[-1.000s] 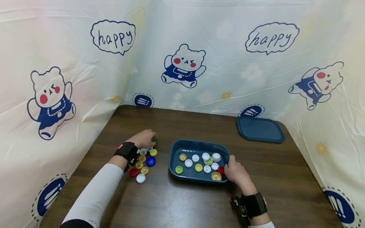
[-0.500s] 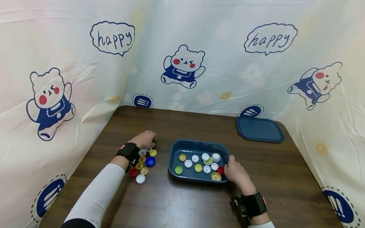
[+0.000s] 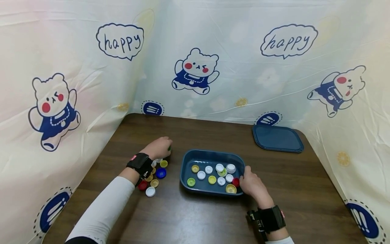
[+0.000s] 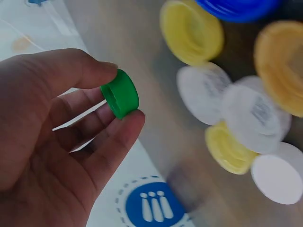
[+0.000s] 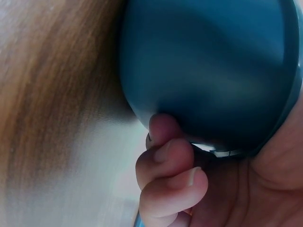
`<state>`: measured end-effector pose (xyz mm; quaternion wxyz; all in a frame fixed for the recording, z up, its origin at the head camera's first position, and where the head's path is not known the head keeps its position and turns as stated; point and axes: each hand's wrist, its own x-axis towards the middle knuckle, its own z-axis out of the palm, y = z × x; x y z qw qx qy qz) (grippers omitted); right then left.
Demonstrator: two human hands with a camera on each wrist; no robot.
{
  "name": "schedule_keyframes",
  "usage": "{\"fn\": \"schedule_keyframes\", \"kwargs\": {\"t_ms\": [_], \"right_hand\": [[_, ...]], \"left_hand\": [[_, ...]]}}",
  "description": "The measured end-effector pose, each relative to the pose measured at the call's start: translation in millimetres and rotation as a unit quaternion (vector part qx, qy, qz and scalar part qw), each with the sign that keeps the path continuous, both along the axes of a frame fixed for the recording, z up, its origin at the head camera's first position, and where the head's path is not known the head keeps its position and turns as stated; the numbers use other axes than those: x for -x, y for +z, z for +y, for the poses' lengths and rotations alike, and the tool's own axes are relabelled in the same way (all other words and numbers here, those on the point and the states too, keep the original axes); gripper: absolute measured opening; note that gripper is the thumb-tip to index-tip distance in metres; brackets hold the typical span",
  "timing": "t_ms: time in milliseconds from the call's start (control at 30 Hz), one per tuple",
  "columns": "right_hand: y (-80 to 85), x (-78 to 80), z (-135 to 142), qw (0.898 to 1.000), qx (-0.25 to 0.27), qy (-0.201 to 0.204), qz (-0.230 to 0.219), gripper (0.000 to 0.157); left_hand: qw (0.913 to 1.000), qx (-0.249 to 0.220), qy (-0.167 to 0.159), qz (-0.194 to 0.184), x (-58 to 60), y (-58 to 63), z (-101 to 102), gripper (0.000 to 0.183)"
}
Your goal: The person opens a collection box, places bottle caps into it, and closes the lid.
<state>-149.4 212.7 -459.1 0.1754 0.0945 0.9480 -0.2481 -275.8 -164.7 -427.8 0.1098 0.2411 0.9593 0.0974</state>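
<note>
A green bottle cap (image 4: 124, 94) is pinched between the thumb and a finger of my left hand (image 3: 156, 148). That hand is raised over the far end of a group of loose caps, among them a blue cap (image 3: 161, 173), a red cap (image 3: 143, 185) and a white cap (image 3: 150, 191). My right hand (image 3: 253, 183) grips the right end of a dark blue tray (image 3: 195, 191), its curled fingers (image 5: 173, 158) against the outer wall. Inside the tray lie several white, yellow, green and red caps, such as a green cap (image 3: 191, 182).
A flat dark blue lid (image 3: 278, 139) lies at the back right of the brown wooden table (image 3: 170, 217). Printed cloth (image 3: 237, 64) hangs around the table's back and sides.
My left hand has lifted the green cap and shifted slightly to the right, covering some caps less and others more. The right hand and tray have stayed in place.
</note>
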Motion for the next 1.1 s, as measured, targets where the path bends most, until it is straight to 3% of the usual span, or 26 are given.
{"fn": "schedule_keyframes", "kwargs": {"t_ms": [533,833,1100], "right_hand": [[2.6,-0.7,1,1.0,0.002,0.003,-0.006,0.046],[2.7,-3.1,1,1.0,0.009,0.011,0.0,0.043],[3.0,-2.4,1,1.0,0.005,0.016,0.008,0.042]], "left_hand": [[0.9963,-0.026,-0.054,0.062,-40.4,31.7,36,0.021],[0.9946,-0.015,-0.077,0.068,-61.1,32.5,58,0.025],[0.993,-0.013,-0.108,0.045,-73.9,24.8,73,0.029]]}}
